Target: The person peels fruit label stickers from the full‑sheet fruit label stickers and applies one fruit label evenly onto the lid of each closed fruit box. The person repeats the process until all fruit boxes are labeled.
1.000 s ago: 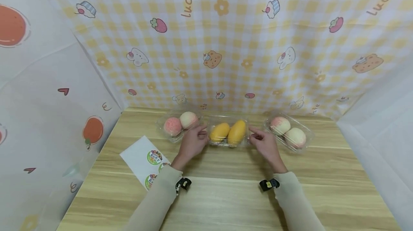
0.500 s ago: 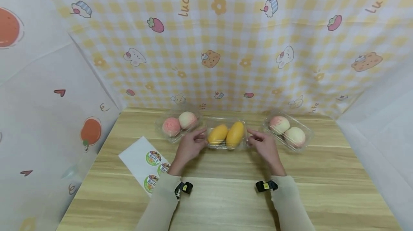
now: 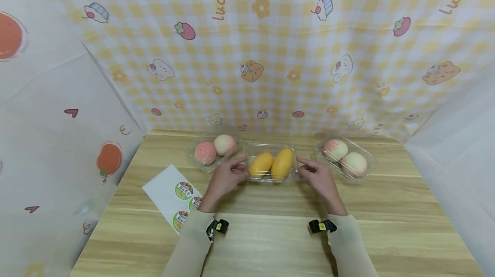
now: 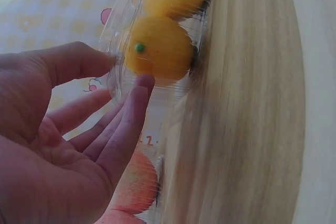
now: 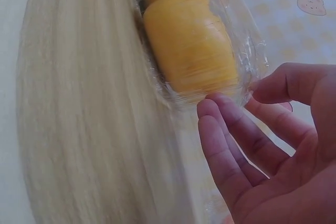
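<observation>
Two yellow mangoes point(image 3: 282, 164) lie side by side in a clear plastic box point(image 3: 256, 178) at the middle of the table. My left hand point(image 3: 226, 178) is at the box's left end, thumb and fingertips pinching its edge. In the left wrist view, a green stem spot shows on the nearer mango point(image 4: 160, 51). At the opposite end my right hand point(image 3: 318, 178) pinches the box edge too. The right wrist view has its thumb point(image 5: 278, 85) at the rim and the other fingers against the end wall, beside a mango point(image 5: 191, 45).
Boxes with pink-and-white peaches stand on either side, the left peaches point(image 3: 205, 153) close by my left hand and the right peaches point(image 3: 354, 164) beyond my right. A white sticker sheet point(image 3: 162, 184) lies at the left. Behind the wooden table point(image 3: 402, 221) hangs a checked cloth point(image 3: 294, 45).
Both hands have drawn the mango box slightly toward me, so a little more room shows behind it. The peach boxes and the sticker sheet have stayed put.
</observation>
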The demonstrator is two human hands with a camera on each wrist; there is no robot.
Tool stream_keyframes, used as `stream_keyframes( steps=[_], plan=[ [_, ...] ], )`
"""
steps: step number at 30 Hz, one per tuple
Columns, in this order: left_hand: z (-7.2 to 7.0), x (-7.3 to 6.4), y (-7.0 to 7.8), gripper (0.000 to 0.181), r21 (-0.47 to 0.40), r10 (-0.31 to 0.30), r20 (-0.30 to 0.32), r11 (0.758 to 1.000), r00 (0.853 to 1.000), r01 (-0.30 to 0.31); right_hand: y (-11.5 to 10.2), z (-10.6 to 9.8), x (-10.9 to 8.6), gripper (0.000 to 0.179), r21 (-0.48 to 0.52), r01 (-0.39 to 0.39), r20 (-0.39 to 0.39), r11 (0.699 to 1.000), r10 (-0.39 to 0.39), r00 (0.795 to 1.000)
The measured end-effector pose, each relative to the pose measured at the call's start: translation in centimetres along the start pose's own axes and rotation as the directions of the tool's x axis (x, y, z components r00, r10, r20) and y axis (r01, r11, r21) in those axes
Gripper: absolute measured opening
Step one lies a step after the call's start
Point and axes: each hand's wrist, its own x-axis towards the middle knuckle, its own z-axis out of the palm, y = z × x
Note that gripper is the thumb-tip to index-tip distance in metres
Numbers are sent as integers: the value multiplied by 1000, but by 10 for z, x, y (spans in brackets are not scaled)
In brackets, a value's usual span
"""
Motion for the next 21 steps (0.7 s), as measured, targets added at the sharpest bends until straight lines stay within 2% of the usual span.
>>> stream_keyframes(
  steps=[6,16,21],
  plan=[
    [-2,-3,0,52,-7,3,7,1000,1000,-3,0,-2,-4,41,-14,9,29,1000,-9,1000],
    [-5,-3,2,56,-10,-2,70,1000,998,3,2,-8,-8,42,-33,-1,38,999,2,999],
    [-10,-4,6,57,4,-9,90,1000,996,9,3,-8,-6,43,-48,33,50,998,-30,998]
  ],
)
